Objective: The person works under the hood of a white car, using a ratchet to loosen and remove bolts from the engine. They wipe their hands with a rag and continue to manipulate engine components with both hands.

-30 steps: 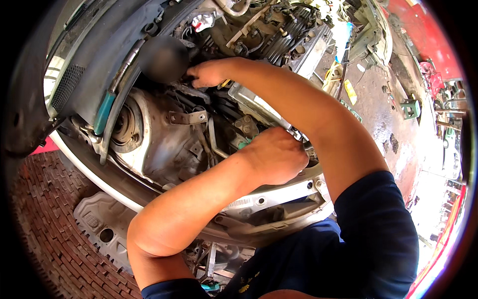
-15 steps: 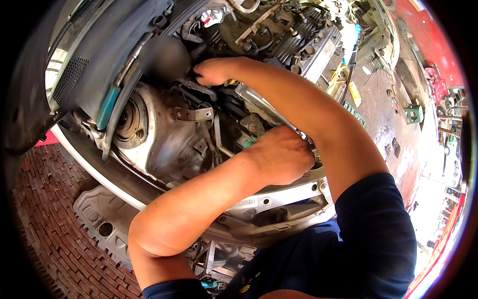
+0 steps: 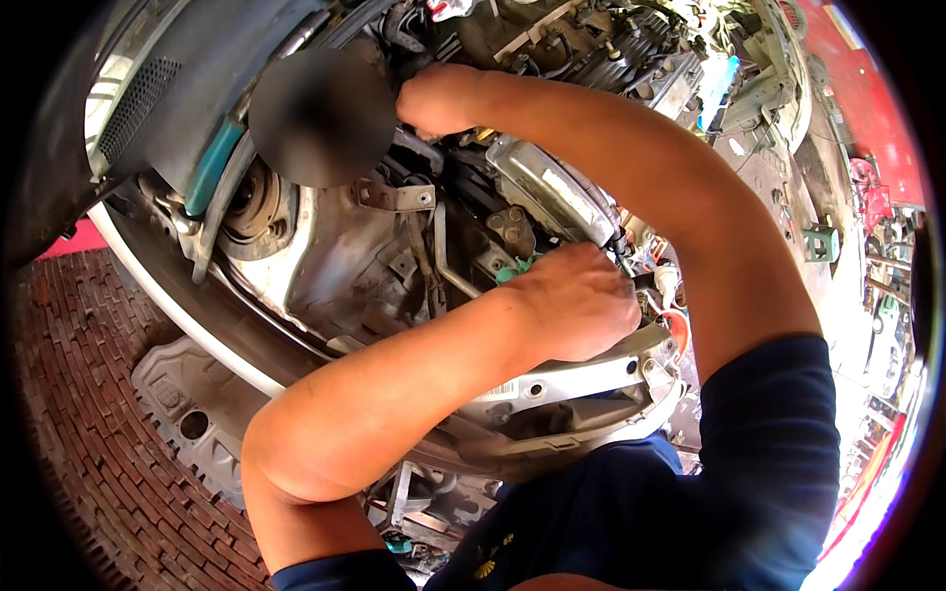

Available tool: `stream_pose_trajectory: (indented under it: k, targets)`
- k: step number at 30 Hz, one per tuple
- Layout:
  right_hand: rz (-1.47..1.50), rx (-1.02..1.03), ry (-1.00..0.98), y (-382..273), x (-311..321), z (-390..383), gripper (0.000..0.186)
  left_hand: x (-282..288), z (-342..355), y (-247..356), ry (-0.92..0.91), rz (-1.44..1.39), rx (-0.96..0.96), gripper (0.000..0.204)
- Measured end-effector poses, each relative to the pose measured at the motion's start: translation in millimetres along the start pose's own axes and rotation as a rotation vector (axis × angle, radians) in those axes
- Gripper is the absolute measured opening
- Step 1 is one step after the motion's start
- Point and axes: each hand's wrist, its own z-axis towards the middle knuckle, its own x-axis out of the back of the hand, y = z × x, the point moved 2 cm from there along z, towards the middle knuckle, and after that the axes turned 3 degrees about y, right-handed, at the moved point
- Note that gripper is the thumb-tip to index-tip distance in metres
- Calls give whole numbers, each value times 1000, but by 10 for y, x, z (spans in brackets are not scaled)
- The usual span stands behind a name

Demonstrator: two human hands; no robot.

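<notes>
My left hand is closed into a fist, knuckles up, over the front of a car's engine bay, just behind the pale front crossmember. What its fingers hold is hidden beneath it. A small green part sits by its wrist, and a silver rectangular metal part lies beyond it. Deeper in the bay, my right hand has its fingers curled down among dark parts. Their tips are out of sight, and a round blurred patch covers the area beside them.
A teal-handled tool rests at the left beside the strut tower. A flat metal bracket juts out below the right hand. On the brick floor lies a grey cover. Wires and an orange ring show near the right arm.
The view has shifted, so the bay sits higher in the picture. My right forearm is farther from my left hand, uncovering wires and an orange ring. Both hands stay at about the same spots.
</notes>
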Motion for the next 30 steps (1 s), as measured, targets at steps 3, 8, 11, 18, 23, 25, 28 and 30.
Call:
stream_pose_trajectory:
  k: [3,8,11,18,23,25,28,30]
  targets:
    - [19,20,-1,25,-56,34,34,45,24,19,-91,2,27,15]
    - [316,-8,252,247,-360,-76,44,72,36,25,-46,-30,49,16]
    - [456,-15,229,242,-405,-34,41,23,26,-7,-57,-25,32,17]
    - [69,-102,62,84,-152,-34,32,54,12,-22,-4,-9,63,19]
    - [72,-10,80,181,-122,-52,44,-46,-73,-59,74,25,-5,19]
    - [65,12,57,230,-137,-50,47,-9,-4,-75,-48,-4,11,20]
    - [105,88,47,281,-139,-23,48,47,13,-100,-181,-46,57,20]
    - [130,154,45,333,-190,-32,49,81,9,-88,-184,-15,65,19]
